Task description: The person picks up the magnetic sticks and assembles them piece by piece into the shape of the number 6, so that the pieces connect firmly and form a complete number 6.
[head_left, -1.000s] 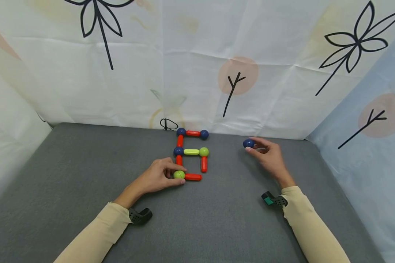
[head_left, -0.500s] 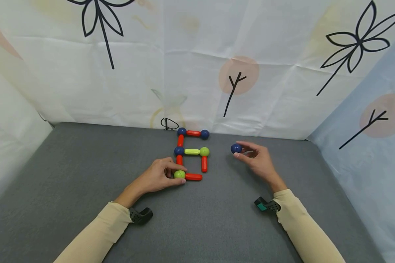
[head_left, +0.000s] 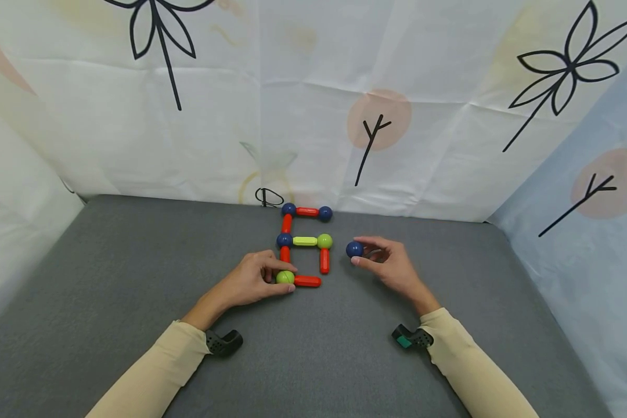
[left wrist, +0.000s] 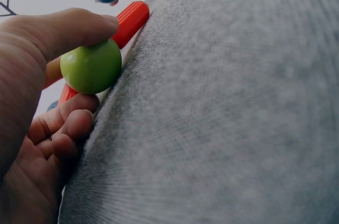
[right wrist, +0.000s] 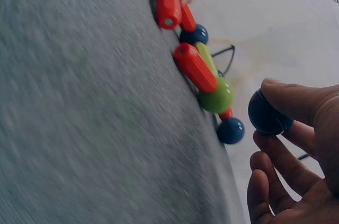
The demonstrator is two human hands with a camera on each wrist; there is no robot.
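Observation:
My left hand [head_left: 251,280] holds a green ball [left wrist: 91,67] between thumb and fingers, at the near left corner of a figure of rods and balls lying on the table. From that ball a red rod [head_left: 308,281] points right, its far end bare. Another red rod [head_left: 324,261] hangs toward me from the second green ball [head_left: 324,241], its near end also bare. Right of the figure, my right hand [head_left: 392,266] pinches a loose blue ball [right wrist: 267,114] between thumb and fingertips, apart from the rods.
The figure's far part has a yellow-green rod [head_left: 305,241], a blue ball [head_left: 284,240] on its left side and a red rod [head_left: 307,212] between two more blue balls. Grey cloth covers the table [head_left: 313,360]. A printed white curtain [head_left: 303,116] stands close behind the figure.
My right hand has carried the blue ball left and toward me, closer to the figure. The left hand stays on the green ball, and the figure keeps its shape.

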